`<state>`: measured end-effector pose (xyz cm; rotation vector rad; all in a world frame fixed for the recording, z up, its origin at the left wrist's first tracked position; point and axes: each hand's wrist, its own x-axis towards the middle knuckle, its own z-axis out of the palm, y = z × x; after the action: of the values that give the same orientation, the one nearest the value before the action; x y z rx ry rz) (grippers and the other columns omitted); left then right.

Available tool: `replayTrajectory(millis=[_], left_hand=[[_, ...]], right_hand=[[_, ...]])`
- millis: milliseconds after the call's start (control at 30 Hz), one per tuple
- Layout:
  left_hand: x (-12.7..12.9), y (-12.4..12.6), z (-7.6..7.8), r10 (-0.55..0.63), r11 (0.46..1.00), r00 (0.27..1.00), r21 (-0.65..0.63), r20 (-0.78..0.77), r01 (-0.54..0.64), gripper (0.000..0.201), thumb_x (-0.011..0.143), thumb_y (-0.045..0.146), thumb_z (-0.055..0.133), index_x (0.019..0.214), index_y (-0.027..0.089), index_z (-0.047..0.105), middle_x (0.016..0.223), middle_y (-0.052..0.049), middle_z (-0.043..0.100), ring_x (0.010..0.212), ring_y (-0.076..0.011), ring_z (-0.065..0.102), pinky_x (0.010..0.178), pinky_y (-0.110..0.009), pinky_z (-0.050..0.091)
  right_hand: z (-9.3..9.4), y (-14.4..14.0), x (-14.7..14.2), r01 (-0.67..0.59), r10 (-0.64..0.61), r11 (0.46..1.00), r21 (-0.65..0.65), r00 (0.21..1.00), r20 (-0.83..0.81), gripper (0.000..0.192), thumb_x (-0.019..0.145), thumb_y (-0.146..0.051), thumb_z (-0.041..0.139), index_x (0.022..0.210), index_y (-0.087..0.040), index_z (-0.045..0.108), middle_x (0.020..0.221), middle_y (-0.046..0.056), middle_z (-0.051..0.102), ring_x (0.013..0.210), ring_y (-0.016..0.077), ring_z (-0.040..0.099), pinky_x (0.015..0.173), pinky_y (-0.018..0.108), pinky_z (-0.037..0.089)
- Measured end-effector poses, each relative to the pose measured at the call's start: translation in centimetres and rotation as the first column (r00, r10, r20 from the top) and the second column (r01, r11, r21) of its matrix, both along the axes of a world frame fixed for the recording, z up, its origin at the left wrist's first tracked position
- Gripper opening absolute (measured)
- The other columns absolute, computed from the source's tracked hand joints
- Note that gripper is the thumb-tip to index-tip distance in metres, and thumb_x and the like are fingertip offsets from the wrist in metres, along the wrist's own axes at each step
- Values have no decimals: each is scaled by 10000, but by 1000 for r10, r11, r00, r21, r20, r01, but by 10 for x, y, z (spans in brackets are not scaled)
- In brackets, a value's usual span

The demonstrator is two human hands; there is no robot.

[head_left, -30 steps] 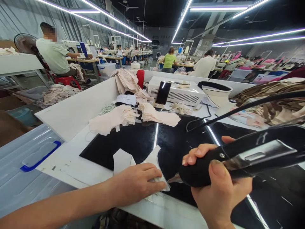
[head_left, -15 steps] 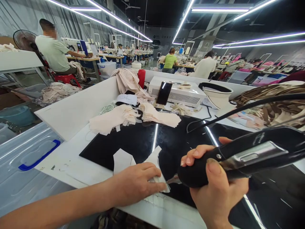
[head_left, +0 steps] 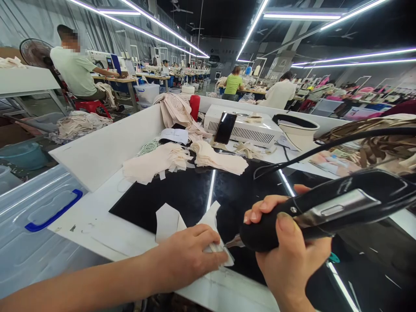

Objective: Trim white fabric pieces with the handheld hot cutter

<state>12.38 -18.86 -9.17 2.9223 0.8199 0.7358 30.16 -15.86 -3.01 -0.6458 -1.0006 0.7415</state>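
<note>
My left hand is closed on a small stack of white fabric pieces at the near edge of a glossy black board. Its thumb and fingers pinch the right end of the stack. My right hand is wrapped around a thick black corded hand tool with a silver panel. From the tool's rounded front a narrow metal tip points left and meets, or nearly meets, the stack's right edge. Another white piece lies just left of the stack, partly behind my left hand.
Beyond lie two cream fabric stacks. A phone leans against a white vented box. The black cable arches over the right side. A clear plastic bin stands at left. Other people sit at sewing machines behind.
My right hand and the tool have shifted slightly left. The fingers of my left hand have moved a little on the stack. A small teal disc now shows beside my right wrist.
</note>
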Motion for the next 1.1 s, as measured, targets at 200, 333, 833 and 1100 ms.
replayTrajectory(millis=[200,333,833,1100], left_hand=[[-3,2,9,-27,1000,999,-4,-19,27,272,1050,363,651,1175,122,661,1118,-100,687,1116,-232,642,1119,-370,499],[-10,18,9,-97,995,995,4,3,97,297,1079,432,587,1076,149,677,1241,-112,687,1258,-253,608,1206,-430,429],[-25,28,7,-114,981,992,-165,-60,103,325,1060,378,617,1332,201,640,1219,-129,640,1082,-247,625,1010,-365,544],[-27,25,5,-105,984,994,-149,-26,100,283,1069,365,600,1287,196,665,1201,-126,638,1064,-246,627,978,-360,557]], right_hand=[[-1,-2,1,4,-4,1000,13,1000,-2,448,817,-289,802,1213,-258,595,744,-51,678,541,151,610,507,310,556],[-2,-2,0,7,-8,1000,16,1000,6,436,817,-283,792,1208,-260,600,745,-51,677,541,151,611,511,314,552],[1,-2,0,5,-5,999,42,1000,10,450,813,-308,818,1202,-244,604,727,-51,680,528,156,598,477,312,554],[4,0,-1,26,-26,1000,16,1000,0,468,784,-352,832,1184,-249,611,721,-58,680,523,159,586,458,308,552]])
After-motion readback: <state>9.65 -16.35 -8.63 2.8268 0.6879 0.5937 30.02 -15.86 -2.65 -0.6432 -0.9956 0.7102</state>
